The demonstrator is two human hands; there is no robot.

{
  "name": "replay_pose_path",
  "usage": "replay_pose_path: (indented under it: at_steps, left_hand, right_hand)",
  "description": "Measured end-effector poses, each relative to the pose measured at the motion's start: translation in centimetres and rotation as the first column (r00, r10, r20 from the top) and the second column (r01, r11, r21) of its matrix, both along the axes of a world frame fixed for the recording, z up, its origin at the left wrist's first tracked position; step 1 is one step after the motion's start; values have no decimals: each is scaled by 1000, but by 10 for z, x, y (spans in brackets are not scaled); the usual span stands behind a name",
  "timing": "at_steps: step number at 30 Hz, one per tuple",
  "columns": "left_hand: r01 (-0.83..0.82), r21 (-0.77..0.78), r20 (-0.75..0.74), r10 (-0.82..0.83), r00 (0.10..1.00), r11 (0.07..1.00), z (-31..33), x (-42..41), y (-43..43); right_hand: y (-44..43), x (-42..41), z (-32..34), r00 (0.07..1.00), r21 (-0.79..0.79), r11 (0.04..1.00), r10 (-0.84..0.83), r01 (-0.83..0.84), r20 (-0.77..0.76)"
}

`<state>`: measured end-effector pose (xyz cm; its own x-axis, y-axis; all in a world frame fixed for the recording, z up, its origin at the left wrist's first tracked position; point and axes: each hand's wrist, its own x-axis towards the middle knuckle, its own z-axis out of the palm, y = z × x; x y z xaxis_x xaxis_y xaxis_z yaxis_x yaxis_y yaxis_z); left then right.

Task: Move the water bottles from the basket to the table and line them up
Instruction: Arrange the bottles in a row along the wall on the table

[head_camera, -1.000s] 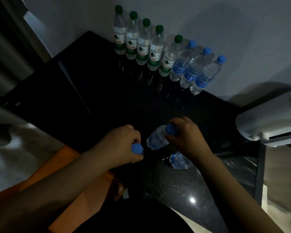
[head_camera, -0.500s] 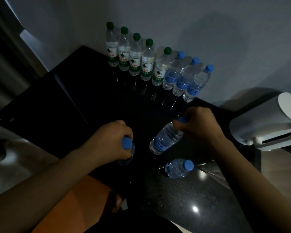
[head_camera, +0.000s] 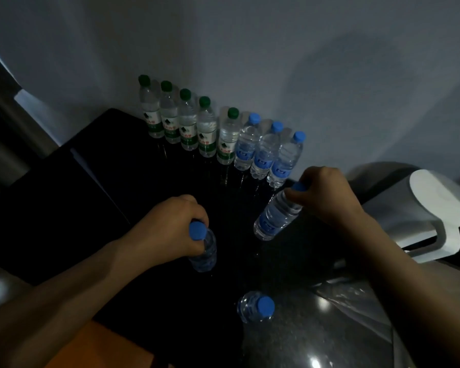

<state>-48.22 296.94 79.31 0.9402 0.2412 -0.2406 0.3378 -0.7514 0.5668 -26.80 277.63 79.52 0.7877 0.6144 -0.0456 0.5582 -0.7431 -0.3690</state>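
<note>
A person's two forearms reach in from the lower frame, bare to the elbow; no sleeves, watch or rings show on the left hand [head_camera: 168,229] or the right hand [head_camera: 327,197]

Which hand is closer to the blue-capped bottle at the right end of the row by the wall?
The right hand. It holds a tilted bottle by the neck just below the row's end bottle. The left hand grips another bottle farther off, down-left.

We see bare counter [head_camera: 133,187] left of centre; the bottle row [head_camera: 218,134] (against the wall) blocks the back.
</note>
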Motion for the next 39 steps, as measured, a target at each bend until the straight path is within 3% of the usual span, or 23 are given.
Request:
replay_pose_path:
  at_steps: [19, 39]
  left_hand:
    - [-1, 18, -29, 1, 1000, 1000, -18, 92, -11]
    - [6, -53, 61, -3, 998, 999, -19, 134, -15]
  right_hand:
    - [9, 137, -30, 981, 77, 978, -188, 192, -57]
    - [9, 193, -57, 980, 97, 975, -197, 199, -34]
